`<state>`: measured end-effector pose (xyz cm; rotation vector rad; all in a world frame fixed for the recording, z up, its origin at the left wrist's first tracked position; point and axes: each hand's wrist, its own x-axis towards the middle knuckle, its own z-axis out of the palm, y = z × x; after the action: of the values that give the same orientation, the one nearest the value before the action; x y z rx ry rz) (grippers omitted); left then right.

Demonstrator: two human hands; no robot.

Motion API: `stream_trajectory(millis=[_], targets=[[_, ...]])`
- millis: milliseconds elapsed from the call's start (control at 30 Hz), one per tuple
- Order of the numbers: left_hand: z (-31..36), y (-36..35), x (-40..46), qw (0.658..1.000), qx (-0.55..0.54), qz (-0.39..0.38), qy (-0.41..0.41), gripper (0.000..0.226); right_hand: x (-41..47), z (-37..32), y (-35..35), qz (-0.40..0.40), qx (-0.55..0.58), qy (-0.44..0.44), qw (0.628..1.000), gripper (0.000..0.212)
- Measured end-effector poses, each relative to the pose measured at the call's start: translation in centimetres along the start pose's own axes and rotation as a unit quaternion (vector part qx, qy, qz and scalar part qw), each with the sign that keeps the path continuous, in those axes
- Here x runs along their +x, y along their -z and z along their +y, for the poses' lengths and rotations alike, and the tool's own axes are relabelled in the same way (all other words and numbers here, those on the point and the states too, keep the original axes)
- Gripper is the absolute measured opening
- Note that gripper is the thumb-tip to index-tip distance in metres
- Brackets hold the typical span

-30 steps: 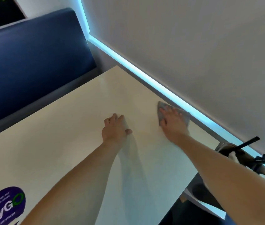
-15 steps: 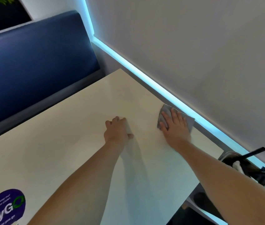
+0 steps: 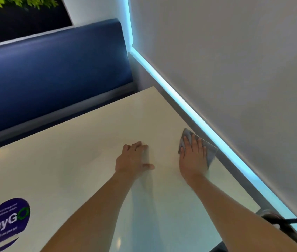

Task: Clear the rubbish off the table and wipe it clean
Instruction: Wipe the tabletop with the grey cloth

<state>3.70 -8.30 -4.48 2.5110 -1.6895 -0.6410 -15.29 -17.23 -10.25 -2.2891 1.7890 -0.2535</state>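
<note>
Two flat hands: right hand (image 3: pixel 193 157) presses grey cloth (image 3: pixel 210 153).

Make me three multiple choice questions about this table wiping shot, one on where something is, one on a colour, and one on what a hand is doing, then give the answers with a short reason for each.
1. Where does the grey cloth lie on the table?
A. On the round sticker
B. Near the edge by the wall with the light strip
C. Hanging off the edge by the bench

2. What colour is the bench back behind the table?
A. Dark blue
B. Red
C. Green

3. What is the right hand doing?
A. Hovering above the table, holding nothing
B. Pinching the cloth up off the table
C. Pressing flat on the cloth with straight fingers

Answers:
1 B, the cloth sits just inside the table edge next to the glowing strip.
2 A, the padded back is dark blue.
3 C, the fingers lie spread and straight on top of the cloth, while the left hand rests on bare table.
</note>
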Motion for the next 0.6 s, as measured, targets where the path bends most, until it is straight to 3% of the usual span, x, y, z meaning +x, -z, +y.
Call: stream_trajectory(millis=[67,167,233,300,400,467,533,600], targets=[[-0.3,0.0,0.1,1.0,-0.005,0.016,0.002,0.058,-0.5,-2.6,-0.8,-0.014,0.011,0.042,0.999,0.067],[-1.6,0.3,0.4,0.997,-0.034,0.072,-0.008,0.031,-0.8,-3.9,-1.7,-0.063,-0.003,0.224,0.972,0.055],[-2.5,0.4,1.0,0.993,-0.068,0.096,-0.024,0.032,1.0,-2.7,-1.6,-0.053,-0.01,0.272,0.961,0.054],[-3.4,0.8,1.7,0.988,-0.113,0.108,-0.021,0.041,3.2,-1.4,-1.1,-0.043,-0.035,0.251,0.966,0.056],[-5.0,1.1,3.4,0.979,-0.141,0.151,-0.01,0.055,7.3,-1.9,-0.7,-0.019,-0.046,0.127,0.991,0.06],[-6.5,1.5,4.8,0.973,-0.155,0.172,-0.006,0.051,8.8,-4.2,-0.8,-0.002,-0.04,0.07,0.997,0.065],[-7.7,2.3,5.9,0.965,-0.176,0.192,0.013,0.037,8.9,-6.9,-1.3,-0.026,-0.047,0.096,0.994,0.071],[-8.9,3.5,7.0,0.962,-0.17,0.21,0.04,0.027,8.3,-9.3,-2.2,-0.071,-0.049,0.208,0.974,0.072]])
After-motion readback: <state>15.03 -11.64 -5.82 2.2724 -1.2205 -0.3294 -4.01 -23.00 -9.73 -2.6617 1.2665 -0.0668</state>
